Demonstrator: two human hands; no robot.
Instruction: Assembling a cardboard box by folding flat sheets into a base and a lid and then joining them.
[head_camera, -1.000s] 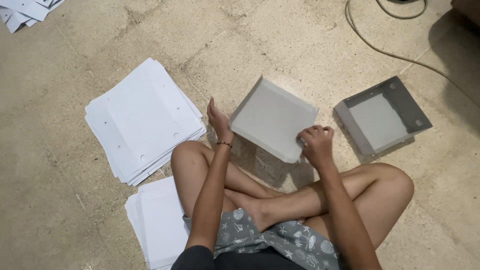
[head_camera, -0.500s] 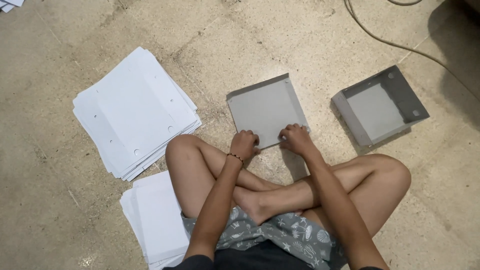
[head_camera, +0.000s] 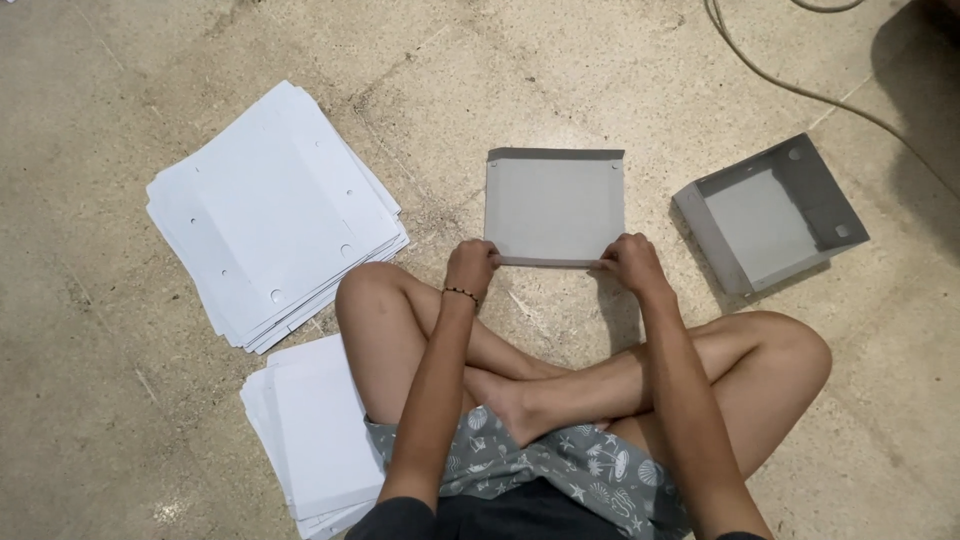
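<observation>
Legs crossed on the stone floor (head_camera: 560, 60) fill the near part of the view, with both forearms reaching forward over the knees. The left hand (head_camera: 470, 268) sits just past the left knee, wrist bent down, a thin beaded bracelet (head_camera: 461, 293) around it; its grip is pinched on the near left corner of a grey cardboard sheet (head_camera: 555, 205). The right hand (head_camera: 630, 262) mirrors it, arm stretched straight over the right shin, fingers curled and closed on the near right corner of the same sheet. The sheet lies flat on the floor straight ahead of the person, its far edge folded up into a narrow dark strip.

Beside the left thigh lies a small stack of white sheets (head_camera: 310, 430). Farther out to the left, a larger fanned pile of white punched sheets (head_camera: 270, 205) lies on the floor. To the right, well apart from the hands, a folded grey box tray (head_camera: 770, 212) stands open. A cable (head_camera: 790, 85) runs across the far right corner.
</observation>
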